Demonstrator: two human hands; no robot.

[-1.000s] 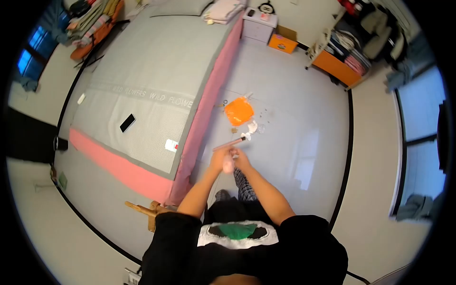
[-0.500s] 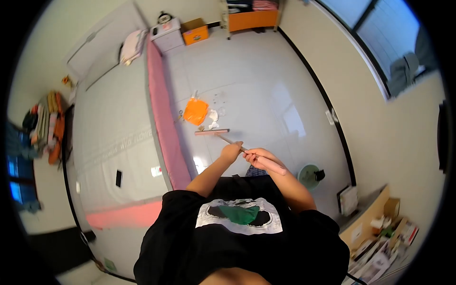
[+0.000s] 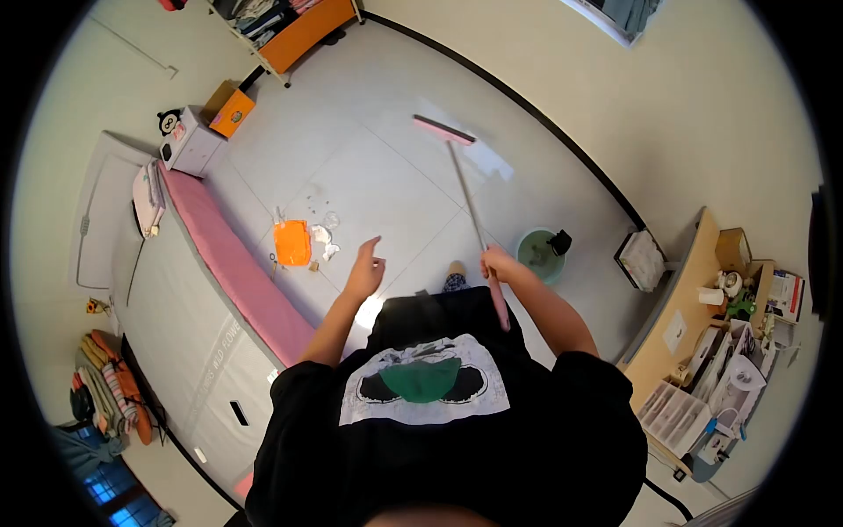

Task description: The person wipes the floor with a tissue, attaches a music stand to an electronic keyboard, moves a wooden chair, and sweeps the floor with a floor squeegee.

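Note:
My right hand (image 3: 499, 264) is wrapped round the pole of a long-handled broom (image 3: 468, 195), near its pink grip. Its flat pink head with a dark edge (image 3: 443, 130) is stretched out ahead, over the floor near the right wall. My left hand (image 3: 365, 270) is off the pole and holds nothing, its fingers apart, above the floor to the left. Beyond that hand lie an orange plastic bag (image 3: 291, 243), crumpled white scraps (image 3: 326, 241) and several small bits of litter.
A bed with a pink side (image 3: 233, 259) runs along the left. To the right stand a green bucket (image 3: 541, 256) with a dark thing on its rim and a cluttered desk (image 3: 672, 342). A nightstand (image 3: 191, 145), an orange box (image 3: 232, 110) and a wheeled rack (image 3: 299, 39) stand farther back.
My left hand has let go of the pole and moved left. With my right hand still on it, the broom head has swung away from the litter to the far right. My view has turned right.

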